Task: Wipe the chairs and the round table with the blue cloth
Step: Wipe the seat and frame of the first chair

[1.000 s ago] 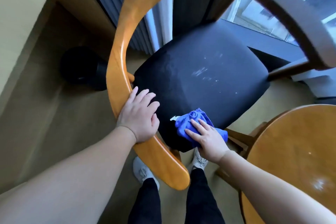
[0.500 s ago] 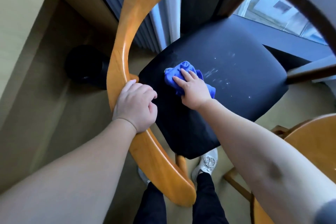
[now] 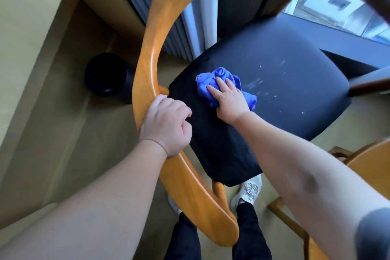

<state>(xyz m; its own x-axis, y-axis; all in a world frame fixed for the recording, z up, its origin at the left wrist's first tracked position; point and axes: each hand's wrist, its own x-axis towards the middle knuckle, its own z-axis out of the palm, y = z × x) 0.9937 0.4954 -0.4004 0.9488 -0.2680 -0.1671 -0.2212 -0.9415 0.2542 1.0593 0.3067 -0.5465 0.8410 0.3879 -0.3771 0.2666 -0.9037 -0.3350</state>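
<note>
Head view: left hand (image 3: 166, 124) is gripping the chair's curved wooden rail (image 3: 150, 48), fingers curling fully round it. Beside it the right hand (image 3: 229, 99) is lying flat, fingers straight and slightly spread, pressing the blue cloth (image 3: 221, 76) onto the black seat (image 3: 285, 59). Cloth is sitting bunched near the seat's rail-side edge. Pale specks (image 3: 256, 83) are showing on the seat just beside it. At lower right the round table (image 3: 373, 167) is showing. On the floor beyond the rail a black bin (image 3: 105, 74) is standing.
</note>
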